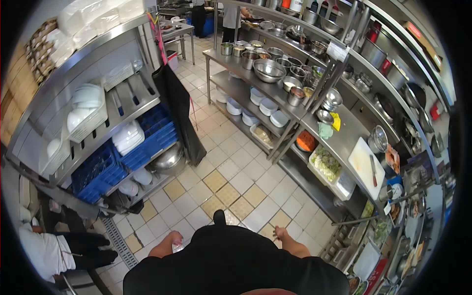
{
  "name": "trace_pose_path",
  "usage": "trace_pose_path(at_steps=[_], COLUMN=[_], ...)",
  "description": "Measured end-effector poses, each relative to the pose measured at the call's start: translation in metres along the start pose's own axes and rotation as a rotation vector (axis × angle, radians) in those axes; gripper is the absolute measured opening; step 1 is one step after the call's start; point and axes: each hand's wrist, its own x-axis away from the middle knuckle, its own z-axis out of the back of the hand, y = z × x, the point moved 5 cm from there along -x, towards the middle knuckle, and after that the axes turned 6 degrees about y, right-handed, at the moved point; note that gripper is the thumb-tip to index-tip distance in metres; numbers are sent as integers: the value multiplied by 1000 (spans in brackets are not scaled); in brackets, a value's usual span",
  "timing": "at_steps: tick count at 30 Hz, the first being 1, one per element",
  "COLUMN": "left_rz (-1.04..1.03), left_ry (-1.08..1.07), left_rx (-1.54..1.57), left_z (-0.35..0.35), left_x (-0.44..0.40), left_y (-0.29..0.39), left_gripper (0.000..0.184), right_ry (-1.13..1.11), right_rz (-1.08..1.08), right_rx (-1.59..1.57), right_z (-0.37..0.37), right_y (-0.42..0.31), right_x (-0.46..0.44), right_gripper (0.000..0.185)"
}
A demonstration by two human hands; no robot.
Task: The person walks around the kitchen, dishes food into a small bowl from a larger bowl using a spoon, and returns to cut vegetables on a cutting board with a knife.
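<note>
My left hand (174, 238) hangs low on the left of my body, its fingers curled. A small pale, shiny thing (178, 248) shows under it, too small to name. My right hand (279, 233) hangs over the floor tiles on the right, with its fingers apart and nothing visible in them. Neither hand touches a shelf or counter. To my right, a knife (373, 171) lies on a white cutting board (363, 164) on the steel counter. Below that counter stands a tub of chopped greens (325, 166).
A steel rack (105, 142) with blue crates (93, 177) and white bowls lines the left. Steel pots and a large mixing bowl (269, 71) stand on the right-hand counter. A person in a white top (44, 250) is at lower left; others stand at the back. Tiled floor (216, 157) runs between.
</note>
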Motion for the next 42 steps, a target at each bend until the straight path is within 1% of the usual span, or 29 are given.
trace_pose_path(at_steps=[1, 2, 3, 5, 7, 9, 11, 12, 15, 17, 18, 19, 20, 21, 22, 23, 24, 25, 26, 27, 28, 29, 30, 33, 34, 37, 38, 41, 42], left_rz=[-35, 4, 46, -21, 114, 343, 122, 13, 269, -16, 53, -43, -52, -59, 81, 219, -18, -255, 39, 268, 479, 623, 767, 643, 648, 622, 609, 701, 713], left_ry=[70, 93, 111, 475, 646, 651, 705, 733, 700, 309, 314, 124, 125, 120, 105, 90, 63, 107, 290, 350, 479, 490, 498, 515, 485, 406, 408, 325, 288], left_rx=[-285, -380, -475, -457, -183, 491, 252, 129, 447, -256, -147, -240, -253, -264, -60, 145, -171, -492, -24, 273, 583, 719, 854, 859, 857, 863, 790, 865, 823], left_z=[43, 85, 148, 224, 297, 360, 392, 405, 412, 374, 380, 361, 361, 363, 365, 366, 386, 406, 430, 460, 498, 541, 564, 588, 606, 609, 600, 587, 584], left_x=[-8, -16, -1, -16, -34, -40, -70, -86, -118, -172, -152, -159, -152, -141, -135, -129, -123, -113, -103, -89, -68, -59, -56, -79, -83, -100, -105, -97, -92], left_y=[-1, -6, 15, -2, -11, -3, -2, 1, 5, -9, 12, 11, 19, 30, 25, 18, 31, 45, 41, 51, 70, 96, 109, 126, 144, 162, 161, 167, 166], left_gripper=[37, 38, 39, 29, 31, 31, 31, 31, 32, 35, 28, 31, 32, 33, 33, 32, 30, 29, 27, 27, 27, 29, 31, 33, 33, 32, 31, 32, 32], right_ry=[-5, 55, 110, 188, 243, 213, 215, 240, 186, 157, 134, 106, 119, 201, 166, 121, 93, 83, 209, 336, 458, 335, 326, 349, 363, 390, 394, 414, 415], right_rz=[-90, -101, -113, -128, -129, -174, -211, -168, -30, 17, 41, 64, 100, 665, 626, 486, 342, 200, 194, 177, 149, 134, 125, 111, 106, 100, 100, 98, 105], right_rx=[56, -5, -63, -223, -431, -406, -372, -445, -316, -314, -278, -240, -129, 144, 210, 90, -39, -163, -87, -10, 63, 144, 176, 220, 229, 244, 247, 250, 255], right_z=[9, 19, 27, 37, 46, 50, 56, 51, 52, 58, 62, 65, 71, 53, 48, 53, 58, 63, 78, 91, 106, 112, 111, 99, 96, 85, 83, 78, 76], right_y=[-3, -14, -20, -43, -78, -113, -166, -192, -292, -364, -402, -438, -473, -478, -495, -523, -550, -578, -612, -644, -681, -702, -716, -744, -749, -757, -758, -754, -753], right_x=[-8, -16, -26, -47, -70, -100, -121, -148, -210, -239, -258, -276, -294, -395, -474, -492, -509, -523, -509, -501, -482, -488, -495, -510, -516, -529, -532, -541, -543], right_gripper=[56, 55, 54, 52, 49, 50, 51, 53, 54, 49, 50, 51, 47, 42, 39, 40, 41, 43, 48, 55, 62, 79, 78, 75, 74, 71, 70, 68, 67])
